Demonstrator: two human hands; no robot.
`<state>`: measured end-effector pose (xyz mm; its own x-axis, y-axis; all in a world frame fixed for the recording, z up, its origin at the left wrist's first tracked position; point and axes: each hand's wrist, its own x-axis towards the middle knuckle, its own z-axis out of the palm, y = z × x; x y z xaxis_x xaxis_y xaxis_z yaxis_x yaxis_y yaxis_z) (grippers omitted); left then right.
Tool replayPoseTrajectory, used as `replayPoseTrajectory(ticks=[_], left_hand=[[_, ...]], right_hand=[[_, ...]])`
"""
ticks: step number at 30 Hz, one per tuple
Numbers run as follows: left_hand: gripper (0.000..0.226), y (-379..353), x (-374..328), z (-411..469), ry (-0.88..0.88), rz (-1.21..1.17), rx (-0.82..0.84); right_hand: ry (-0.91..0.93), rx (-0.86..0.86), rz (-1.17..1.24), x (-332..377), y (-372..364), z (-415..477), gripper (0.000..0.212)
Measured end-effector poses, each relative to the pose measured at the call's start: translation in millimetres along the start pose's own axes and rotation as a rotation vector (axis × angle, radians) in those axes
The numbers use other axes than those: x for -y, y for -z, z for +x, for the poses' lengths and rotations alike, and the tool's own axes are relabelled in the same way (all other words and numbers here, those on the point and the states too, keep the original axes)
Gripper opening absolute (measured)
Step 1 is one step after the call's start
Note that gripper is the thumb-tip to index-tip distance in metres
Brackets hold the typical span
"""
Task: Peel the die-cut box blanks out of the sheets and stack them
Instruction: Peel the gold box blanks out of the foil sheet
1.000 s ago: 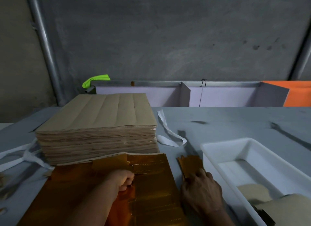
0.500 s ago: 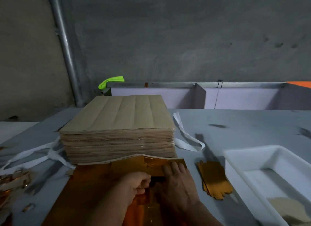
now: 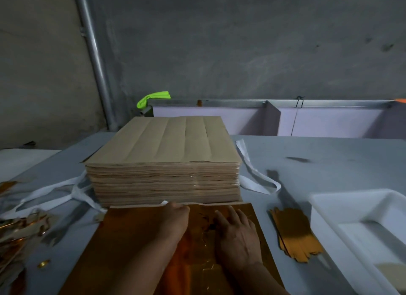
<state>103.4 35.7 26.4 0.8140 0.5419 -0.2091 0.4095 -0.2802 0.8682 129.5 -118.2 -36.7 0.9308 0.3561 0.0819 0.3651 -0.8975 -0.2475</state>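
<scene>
Our left grip (image 3: 175,220) sits at the far edge of the gold sheet (image 3: 131,239), right at the foot of the tall stack of brown sheets (image 3: 167,163). Its fingers are curled under and hidden from us, so we cannot tell whether they pinch the sheet's edge or hold nothing. Our right grip (image 3: 237,235) lies just beside it, fingers straight and slightly spread, pressing flat on the sheet with nothing held.

The gold sheet lies flat on the grey surface (image 3: 329,163), its far edge touching the base of the brown stack. Between our two grips the foil looks creased and broken along cut lines. The exact shape of the blanks there is too blurred to make out.

To the right of the sheet, apart from it, a small pile of gold blanks (image 3: 294,235) rests on the surface, fanned a little at its near end. Just beyond that pile stands a white tray (image 3: 351,209), with a pale beige piece (image 3: 391,270) lying in its near corner.

White straps (image 3: 257,178) trail out from under the brown stack on both sides. At the left edge of the surface lies a heap of gold scraps (image 3: 17,233). Behind the stack, a bright green cloth (image 3: 153,97) rests on a metal rail against the concrete wall.
</scene>
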Motion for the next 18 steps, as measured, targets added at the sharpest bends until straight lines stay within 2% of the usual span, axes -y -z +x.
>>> replayPoseTrajectory(ticks=[1,3,5,8,18], left_hand=[[0.012,-2,0,2,-0.107,0.122,-0.079],[0.029,-10,7,7,-0.261,0.358,-0.142],[0.046,-20,22,14,-0.348,0.558,-0.11],[0.052,-31,42,24,-0.407,0.797,-0.022],[0.055,-35,53,28,-0.351,0.871,0.026]], right_hand=[[-0.002,0.005,0.002,0,0,0,0.058],[-0.006,0.008,0.002,0,1,0,0.058],[-0.02,0.012,0.006,-1,2,0,0.059],[-0.029,0.007,0.01,-1,-1,1,0.06],[-0.006,-0.001,0.051,-4,-5,2,0.049]])
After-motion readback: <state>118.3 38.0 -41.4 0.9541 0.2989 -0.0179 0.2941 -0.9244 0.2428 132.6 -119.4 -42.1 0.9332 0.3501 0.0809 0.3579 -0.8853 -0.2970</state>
